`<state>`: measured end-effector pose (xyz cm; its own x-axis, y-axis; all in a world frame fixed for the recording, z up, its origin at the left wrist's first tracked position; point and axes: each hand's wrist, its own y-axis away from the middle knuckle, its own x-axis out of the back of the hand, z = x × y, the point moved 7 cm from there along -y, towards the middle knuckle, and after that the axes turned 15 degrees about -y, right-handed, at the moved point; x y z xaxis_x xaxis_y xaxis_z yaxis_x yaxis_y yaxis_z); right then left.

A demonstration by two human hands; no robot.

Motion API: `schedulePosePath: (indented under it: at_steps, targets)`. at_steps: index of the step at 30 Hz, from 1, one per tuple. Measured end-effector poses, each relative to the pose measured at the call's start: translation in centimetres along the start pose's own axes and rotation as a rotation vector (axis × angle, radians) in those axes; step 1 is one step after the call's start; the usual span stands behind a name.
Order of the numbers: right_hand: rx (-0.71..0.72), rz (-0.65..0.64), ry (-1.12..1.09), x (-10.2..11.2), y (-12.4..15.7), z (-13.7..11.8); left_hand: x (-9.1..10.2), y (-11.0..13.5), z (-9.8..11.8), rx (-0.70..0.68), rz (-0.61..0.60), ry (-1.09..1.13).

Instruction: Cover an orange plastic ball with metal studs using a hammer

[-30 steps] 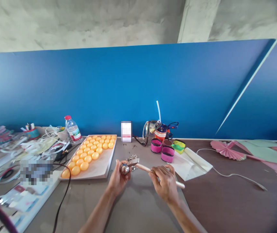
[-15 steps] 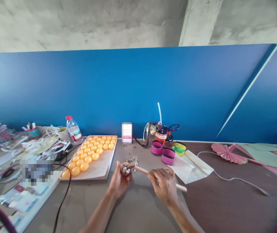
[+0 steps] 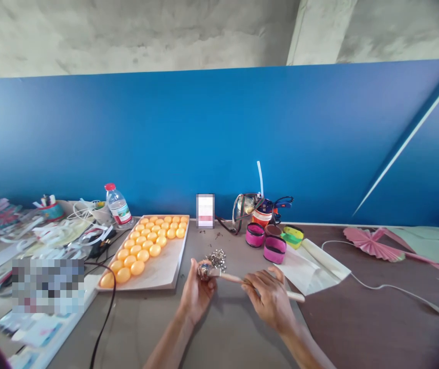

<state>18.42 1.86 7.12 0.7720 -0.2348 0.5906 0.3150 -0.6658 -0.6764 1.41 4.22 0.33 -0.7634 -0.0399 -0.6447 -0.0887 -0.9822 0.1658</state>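
Note:
My left hand (image 3: 197,293) is closed round a small shiny silver ball (image 3: 204,270), held just above the brown table (image 3: 357,328). My right hand (image 3: 271,300) grips a thin pale wooden-handled tool (image 3: 234,279); its metal tip touches the ball. A small heap of silvery bits (image 3: 217,259) lies on the table right behind the ball. To the left stands a white tray (image 3: 163,269) with rows of several orange balls (image 3: 146,245).
Pink and green tape rolls (image 3: 274,241) and a cup with tools (image 3: 262,212) stand behind white paper (image 3: 311,266). A water bottle (image 3: 118,206), cables and clutter fill the left side. A white cord (image 3: 388,287) and pink paper fans (image 3: 373,242) lie right. A blue wall closes the back.
The tool's tip has come down from above the ball onto it. Both hands sit slightly lower and to the right in the picture as my head moved.

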Motion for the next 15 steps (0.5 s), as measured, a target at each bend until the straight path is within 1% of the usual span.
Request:
schedulePosePath:
  at_steps: [3,6,8,13,15]
  targets:
    - [0.024,0.010,0.002,0.1,0.0,-0.1,0.2,0.0,0.0,0.030,0.022,0.026]
    - [0.037,0.018,-0.019,0.2,0.1,0.0,-0.1,0.2,0.2,0.016,0.015,0.033]
    - [0.025,0.003,-0.019,0.0,0.2,0.3,-0.1,0.3,0.0,0.024,0.037,0.056]
    - [0.021,0.025,-0.012,0.3,0.1,1.0,-0.2,0.5,-1.2,0.112,0.041,0.123]
    - [0.015,0.017,-0.027,0.4,0.0,1.3,0.1,0.4,-1.5,0.124,0.067,0.146]
